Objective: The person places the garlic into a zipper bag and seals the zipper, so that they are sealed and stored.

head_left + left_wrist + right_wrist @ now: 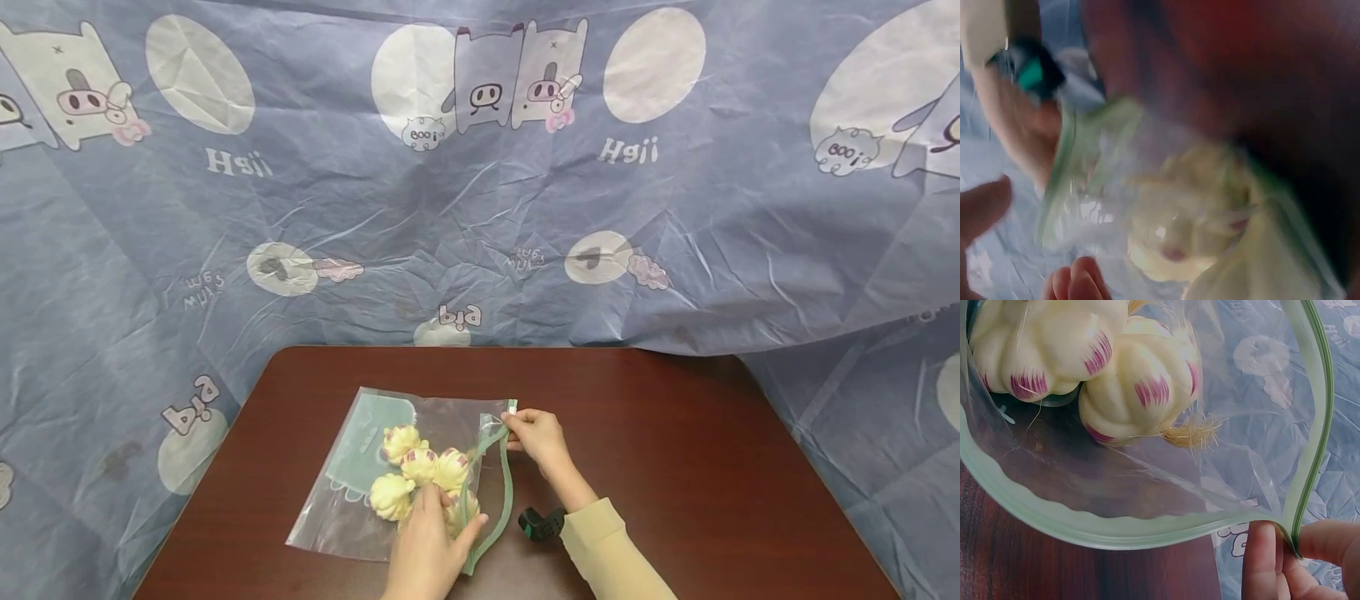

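A clear zip bag (337, 521) with a green zip edge lies on the table, its mouth gaping to the right. Inside are several garlic bulbs (391, 497), cream-coloured with purple streaks; dry roots show on one garlic bulb (1141, 387) in the right wrist view. My right hand (538, 435) pinches the far corner of the bag's mouth, by the white slider (512, 409). Over the near part of the bag lies my left hand (429, 542), thumb spread away from the fingers, beside the bulbs. The left wrist view is blurred; nothing shows between thumb and fingertips there.
The brown table (675, 467) has rounded far corners. Behind it hangs a blue patterned cloth (480, 183), reaching down to the table's far edge. A black and green wrist device (540, 525) sits at my right wrist, next to the cream sleeve (611, 550).
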Demonstrator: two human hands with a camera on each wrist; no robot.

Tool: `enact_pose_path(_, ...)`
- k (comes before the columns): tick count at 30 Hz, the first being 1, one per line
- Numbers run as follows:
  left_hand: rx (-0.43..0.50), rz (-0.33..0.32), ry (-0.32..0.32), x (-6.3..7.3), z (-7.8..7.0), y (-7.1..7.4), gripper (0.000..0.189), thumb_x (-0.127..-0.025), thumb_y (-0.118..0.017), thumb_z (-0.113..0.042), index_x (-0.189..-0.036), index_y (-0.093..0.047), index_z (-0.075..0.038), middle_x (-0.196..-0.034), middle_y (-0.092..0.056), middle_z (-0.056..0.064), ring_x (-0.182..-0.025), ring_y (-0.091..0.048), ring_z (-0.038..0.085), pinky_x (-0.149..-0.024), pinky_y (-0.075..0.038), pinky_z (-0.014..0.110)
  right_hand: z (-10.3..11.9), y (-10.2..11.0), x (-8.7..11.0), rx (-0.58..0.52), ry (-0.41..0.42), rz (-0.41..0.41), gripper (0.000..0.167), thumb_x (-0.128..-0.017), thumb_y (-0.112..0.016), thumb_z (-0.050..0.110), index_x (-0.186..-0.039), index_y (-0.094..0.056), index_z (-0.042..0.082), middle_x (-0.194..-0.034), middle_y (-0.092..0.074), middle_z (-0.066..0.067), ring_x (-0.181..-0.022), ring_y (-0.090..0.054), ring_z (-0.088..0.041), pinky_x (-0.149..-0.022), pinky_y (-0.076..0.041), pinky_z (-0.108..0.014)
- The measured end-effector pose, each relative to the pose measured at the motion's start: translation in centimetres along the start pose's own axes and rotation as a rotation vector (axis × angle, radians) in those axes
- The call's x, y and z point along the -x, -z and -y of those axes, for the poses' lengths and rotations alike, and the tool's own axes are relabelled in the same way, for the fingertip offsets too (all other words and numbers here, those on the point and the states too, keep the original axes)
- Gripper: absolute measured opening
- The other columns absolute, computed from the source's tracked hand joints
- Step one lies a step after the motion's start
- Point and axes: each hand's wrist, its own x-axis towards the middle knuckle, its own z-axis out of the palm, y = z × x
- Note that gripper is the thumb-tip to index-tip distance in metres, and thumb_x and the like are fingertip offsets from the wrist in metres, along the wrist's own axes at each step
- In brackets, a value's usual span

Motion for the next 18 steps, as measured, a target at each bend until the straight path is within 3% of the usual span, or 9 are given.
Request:
enact_pose_path(4, -0.153, 0.053, 0.064, 1.8, 0.2, -0.7, 0.05, -0.08, -0.075, -0.05, -0.088, -0.05, -0.008, -0.06, -0.047, -0.002, -0.045, -0.046, 0.015, -0.044, -0.039, 0.032, -0.1, 0.4, 0.0, -0.031, -0.018, 0.003, 0.03, -0.093, -0.067, 0.023, -0.103, -0.07, -0.005, -0.076, -0.065, -0.006, -0.059, -0.067, -0.008, -0.067, -0.061, -0.03)
enact_pose_path(8, -0.218, 0.069, 0.07, 2.7, 0.8, -1.5, 0.056, -0.075, -0.077, -0.056, -0.091, -0.051, -0.009, -0.063, -0.048, -0.001, -0.05, -0.051, 0.017, -0.044, -0.041, 0.034, -0.1, 0.5, 0.0, -0.059, -0.026, -0.001, 0.029, -0.093, -0.067, 0.021, -0.101, -0.07, -0.007, -0.072, -0.062, -0.005, -0.056, -0.066, -0.007, -0.064, -0.06, -0.027)
enact_pose_path(14, -0.326, -0.098, -0.239, 3.0, 1.5, -3.0, 0.078, -0.053, -0.09, -0.056, -0.095, -0.05, -0.005, -0.082, -0.046, 0.003, -0.07, -0.047, 0.017, -0.051, -0.042, 0.027, -0.3, 0.6, 0.1, -0.094, -0.032, 0.009, 0.029, -0.093, -0.066, 0.019, -0.102, -0.068, -0.009, -0.071, -0.06, -0.004, -0.055, -0.064, -0.007, -0.063, -0.059, -0.026)
enact_pose_path(18, -0.339, -0.219, -0.35, 3.3, 1.8, -3.8, 0.069, -0.05, -0.094, -0.038, -0.091, -0.05, -0.005, -0.082, -0.048, 0.002, -0.07, -0.048, 0.019, -0.052, -0.043, 0.027, -0.5, 0.7, 0.1, -0.113, -0.047, 0.011, 0.031, -0.093, -0.066, 0.02, -0.105, -0.068, -0.009, -0.075, -0.061, -0.006, -0.058, -0.064, -0.008, -0.063, -0.059, -0.025)
